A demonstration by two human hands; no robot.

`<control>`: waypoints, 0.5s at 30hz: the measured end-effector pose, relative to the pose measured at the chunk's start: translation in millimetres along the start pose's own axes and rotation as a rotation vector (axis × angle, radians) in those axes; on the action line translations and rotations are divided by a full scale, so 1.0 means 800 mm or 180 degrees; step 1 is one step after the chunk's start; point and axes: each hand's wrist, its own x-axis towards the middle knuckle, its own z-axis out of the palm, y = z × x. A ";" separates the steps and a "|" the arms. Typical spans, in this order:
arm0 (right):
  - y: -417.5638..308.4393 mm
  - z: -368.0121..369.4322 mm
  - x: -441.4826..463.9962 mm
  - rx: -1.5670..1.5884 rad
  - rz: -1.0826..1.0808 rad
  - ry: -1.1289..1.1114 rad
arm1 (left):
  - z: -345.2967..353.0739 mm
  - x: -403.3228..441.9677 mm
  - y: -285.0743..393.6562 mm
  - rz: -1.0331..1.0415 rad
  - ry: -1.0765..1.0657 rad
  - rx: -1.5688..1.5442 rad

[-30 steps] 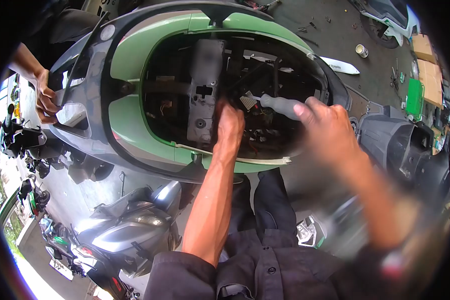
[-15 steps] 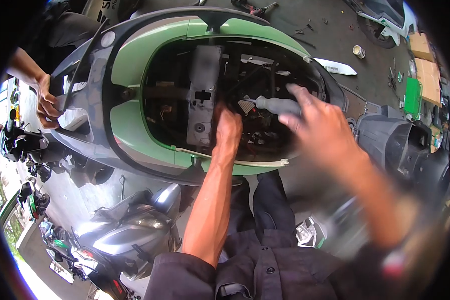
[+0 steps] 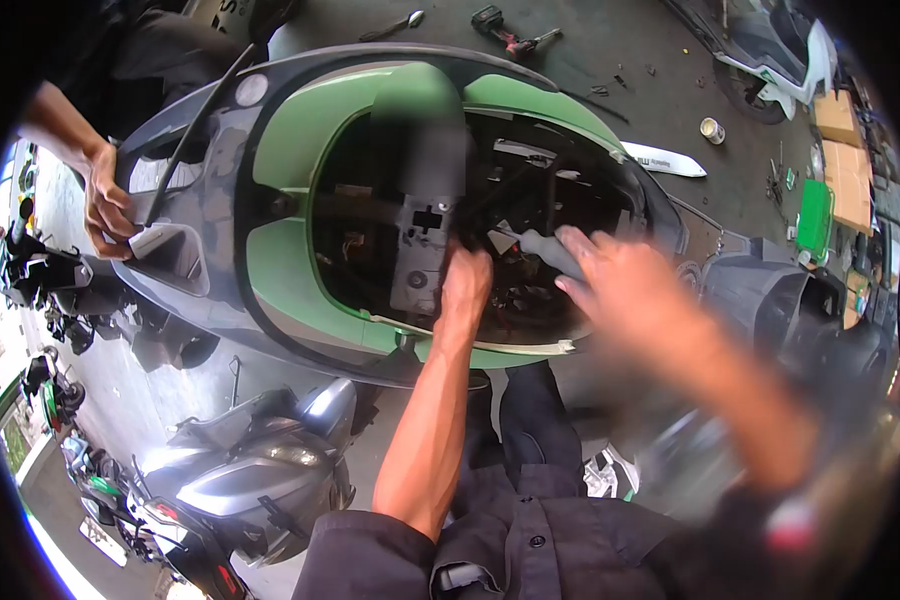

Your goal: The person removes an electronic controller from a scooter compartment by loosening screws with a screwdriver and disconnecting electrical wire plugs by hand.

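Observation:
My right hand (image 3: 625, 275), blurred by motion, has its fingers and thumb around the grey handle of a screwdriver (image 3: 548, 251). The screwdriver's shaft points left into the dark opening of a scooter body (image 3: 282, 260) with green inner panels. Inside that opening, my left hand (image 3: 467, 282) is closed beside the right edge of a grey metal bracket (image 3: 410, 275). Its fingertips are hidden, and I cannot make out what they hold. Wires and small parts lie deeper in the opening, mostly in shadow.
Another person's hand (image 3: 108, 205) grips the scooter's tail at the left. A cordless drill (image 3: 505, 32) and a tin (image 3: 711, 131) are on the floor beyond. A silver motorcycle (image 3: 260, 475) stands at the lower left, and cardboard boxes (image 3: 848, 165) at the right.
The view has tilted, so the scooter sits slightly lower and further right. My right fingers, more spread before, have come closer around the screwdriver handle. My left hand stays beside the bracket.

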 end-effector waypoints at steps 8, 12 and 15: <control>0.001 -0.015 0.046 0.0749 0.0166 -0.0967 | 0.017 -0.005 -0.007 -0.0023 0.0693 -0.0101; -0.003 -0.020 0.060 0.0839 0.0480 -0.1195 | 0.011 -0.003 -0.005 -0.0136 0.0512 0.0007; 0.004 -0.011 0.059 0.0916 0.0520 -0.0974 | 0.001 -0.001 0.007 -0.0690 -0.0049 0.0033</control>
